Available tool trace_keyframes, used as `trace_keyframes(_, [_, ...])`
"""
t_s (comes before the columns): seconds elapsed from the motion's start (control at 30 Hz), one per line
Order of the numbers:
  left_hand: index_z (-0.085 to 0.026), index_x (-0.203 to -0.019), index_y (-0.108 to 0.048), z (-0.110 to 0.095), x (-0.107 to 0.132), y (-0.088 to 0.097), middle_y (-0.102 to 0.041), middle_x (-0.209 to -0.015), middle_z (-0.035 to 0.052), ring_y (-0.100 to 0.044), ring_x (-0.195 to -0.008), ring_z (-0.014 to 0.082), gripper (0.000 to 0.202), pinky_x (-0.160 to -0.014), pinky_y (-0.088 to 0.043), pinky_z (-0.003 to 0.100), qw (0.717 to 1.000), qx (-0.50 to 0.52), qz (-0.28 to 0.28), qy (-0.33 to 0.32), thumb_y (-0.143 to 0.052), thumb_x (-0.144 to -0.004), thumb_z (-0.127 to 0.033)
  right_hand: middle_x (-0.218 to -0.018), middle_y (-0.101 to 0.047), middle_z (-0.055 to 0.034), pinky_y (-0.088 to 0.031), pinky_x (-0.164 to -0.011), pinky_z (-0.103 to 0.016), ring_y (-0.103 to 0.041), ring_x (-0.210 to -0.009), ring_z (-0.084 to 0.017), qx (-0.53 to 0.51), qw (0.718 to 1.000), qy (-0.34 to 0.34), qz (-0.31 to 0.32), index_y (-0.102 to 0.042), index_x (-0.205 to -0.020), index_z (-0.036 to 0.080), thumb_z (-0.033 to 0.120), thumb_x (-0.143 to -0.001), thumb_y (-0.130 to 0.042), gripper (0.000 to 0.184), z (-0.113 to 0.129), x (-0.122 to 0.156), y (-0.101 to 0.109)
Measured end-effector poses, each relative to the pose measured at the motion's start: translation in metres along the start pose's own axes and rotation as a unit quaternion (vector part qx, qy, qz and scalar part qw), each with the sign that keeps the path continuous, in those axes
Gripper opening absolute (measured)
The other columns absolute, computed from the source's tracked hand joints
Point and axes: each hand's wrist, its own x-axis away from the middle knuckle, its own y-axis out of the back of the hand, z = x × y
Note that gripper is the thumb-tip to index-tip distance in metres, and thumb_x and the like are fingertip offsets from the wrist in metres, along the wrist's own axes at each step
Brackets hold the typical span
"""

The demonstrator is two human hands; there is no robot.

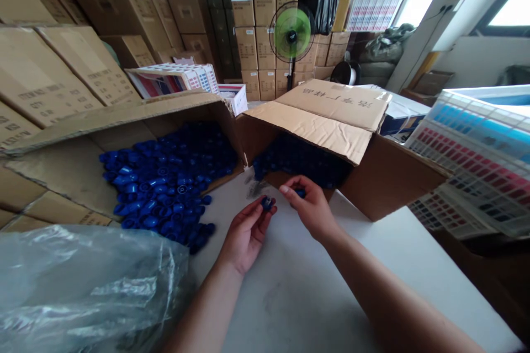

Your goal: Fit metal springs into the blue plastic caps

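My left hand (247, 231) hovers over the white table (298, 287), its fingers pinched on a small blue cap (266, 203). My right hand (309, 207) is close beside it, fingers curled round another blue cap (300, 193). A heap of blue caps (165, 182) spills from a tipped cardboard box (83, 127) on the left. A second cardboard box (372, 171) lies open in front of my hands with more blue caps (298, 160) inside it.
A crumpled clear plastic bag (83, 287) lies at the near left. Stacks of colourful printed cartons (480, 160) stand on the right. Stacked cardboard boxes (256, 16) and a green fan (292, 33) fill the back.
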Motion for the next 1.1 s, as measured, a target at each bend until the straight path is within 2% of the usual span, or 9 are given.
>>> trace_keyframes(0.07, [-0.011, -0.103, -0.069, -0.0005, 0.0008, 0.0001, -0.072, -0.104, 0.0114, -0.071, -0.083, 0.0133, 0.028, -0.071, -0.058, 0.014, 1.0, -0.002, -0.003, 0.003, -0.069, -0.075, -0.011, -0.082, -0.055, -0.0038, -0.037, -0.062, -0.01, -0.044, -0.066, 0.001, -0.077, 0.993, -0.085, -0.03, -0.054, -0.094, 0.008, 0.056, -0.081, -0.059, 0.05, -0.0038, -0.0032, 0.0016])
trace_keyframes(0.17, [-0.011, -0.102, -0.069, -0.0014, 0.0016, 0.0, -0.072, -0.105, 0.0118, -0.071, -0.084, 0.0132, 0.027, -0.071, -0.058, 0.013, 1.0, -0.003, -0.001, 0.002, -0.07, -0.075, -0.011, -0.086, -0.054, -0.006, -0.035, -0.056, -0.012, -0.038, -0.06, 0.001, -0.215, 0.964, -0.159, 0.005, -0.049, -0.093, 0.007, 0.057, -0.082, -0.049, 0.051, -0.0088, -0.0063, 0.0031])
trace_keyframes(0.3, [-0.012, -0.101, -0.069, -0.0016, 0.0012, -0.0005, -0.072, -0.104, 0.0108, -0.071, -0.084, 0.0128, 0.026, -0.071, -0.058, 0.013, 1.0, -0.004, -0.001, -0.006, -0.07, -0.075, -0.012, -0.109, -0.053, -0.0091, -0.041, -0.064, -0.011, -0.047, -0.074, 0.0, -0.249, 0.955, -0.151, 0.052, -0.054, -0.108, 0.009, 0.049, -0.078, -0.057, 0.05, -0.0075, -0.0055, 0.0034])
trace_keyframes(0.37, [-0.012, -0.1, -0.07, -0.0014, 0.0009, -0.0007, -0.072, -0.103, 0.01, -0.071, -0.083, 0.0126, 0.025, -0.071, -0.058, 0.013, 1.0, -0.002, -0.001, -0.009, -0.07, -0.075, -0.012, -0.106, -0.054, -0.0081, -0.045, -0.068, -0.012, -0.05, -0.076, -0.001, -0.248, 0.953, -0.167, 0.058, -0.05, -0.112, 0.01, 0.051, -0.076, -0.063, 0.056, -0.0053, -0.0042, 0.003])
trace_keyframes(0.47, [-0.012, -0.097, -0.07, -0.0012, 0.001, -0.001, -0.073, -0.099, 0.0081, -0.071, -0.082, 0.0116, 0.022, -0.071, -0.058, 0.013, 1.0, 0.004, 0.003, -0.01, -0.069, -0.075, -0.012, -0.1, -0.055, -0.0061, -0.051, -0.076, -0.018, -0.056, -0.079, -0.004, -0.275, 0.937, -0.203, 0.066, -0.046, -0.107, 0.01, 0.051, -0.072, -0.07, 0.059, -0.0042, -0.0036, 0.003])
trace_keyframes(0.63, [-0.012, -0.098, -0.07, -0.0018, 0.0014, -0.0018, -0.073, -0.097, 0.0066, -0.071, -0.082, 0.0113, 0.023, -0.07, -0.058, 0.012, 1.0, 0.007, 0.01, -0.012, -0.069, -0.075, -0.011, -0.112, -0.054, -0.0095, -0.052, -0.083, -0.017, -0.059, -0.087, -0.005, -0.328, 0.91, -0.232, 0.099, -0.051, -0.12, 0.009, 0.04, -0.075, -0.07, 0.059, -0.0051, -0.0039, 0.0063])
trace_keyframes(0.77, [-0.012, -0.099, -0.068, -0.0021, 0.001, -0.0021, -0.073, -0.095, 0.0064, -0.071, -0.08, 0.0111, 0.025, -0.07, -0.058, 0.012, 1.0, 0.007, 0.016, -0.014, -0.069, -0.075, -0.011, -0.113, -0.055, -0.0095, -0.052, -0.085, -0.018, -0.06, -0.088, -0.005, -0.302, 0.919, -0.214, 0.135, -0.05, -0.125, 0.01, 0.036, -0.077, -0.068, 0.057, -0.0037, -0.0021, 0.0072])
trace_keyframes(0.93, [-0.013, -0.097, -0.068, -0.0024, 0.0026, -0.0024, -0.072, -0.091, 0.0054, -0.071, -0.079, 0.0106, 0.023, -0.069, -0.058, 0.012, 1.0, 0.001, 0.022, -0.013, -0.071, -0.074, -0.011, -0.102, -0.057, -0.0062, -0.053, -0.083, -0.019, -0.06, -0.085, -0.006, -0.303, 0.921, -0.205, 0.135, -0.048, -0.113, 0.011, 0.039, -0.075, -0.071, 0.052, -0.0033, -0.0015, 0.0065])
trace_keyframes(1.1, [-0.013, -0.093, -0.068, -0.0023, 0.003, -0.0026, -0.072, -0.085, 0.0039, -0.07, -0.075, 0.0095, 0.021, -0.066, -0.058, 0.011, 1.0, -0.003, 0.03, -0.007, -0.073, -0.073, -0.014, -0.102, -0.057, -0.0067, -0.053, -0.083, -0.02, -0.06, -0.084, -0.007, -0.303, 0.919, -0.213, 0.132, -0.048, -0.113, 0.011, 0.039, -0.071, -0.073, 0.056, -0.005, -0.0019, 0.0071])
